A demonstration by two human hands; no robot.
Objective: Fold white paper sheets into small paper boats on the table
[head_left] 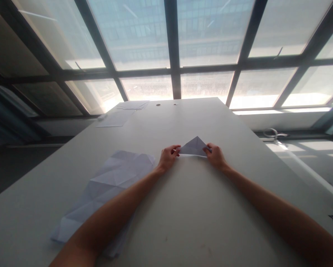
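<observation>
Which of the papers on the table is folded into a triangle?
The small folded paper pinched between both hands; the creased sheet and far sheets lie flat.

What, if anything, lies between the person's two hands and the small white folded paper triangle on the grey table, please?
Nothing visible does. The left hand pinches the left corner of the small white folded paper triangle and the right hand its right corner. The large creased white sheet lies apart, to the left on the grey table.

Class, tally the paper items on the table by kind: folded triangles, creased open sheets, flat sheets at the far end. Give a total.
Folded paper triangle, pinched by left hand and right hand: 1
Creased open sheet: 1
Flat sheets at the far end: 2, possibly stacked
Total: 4
</observation>
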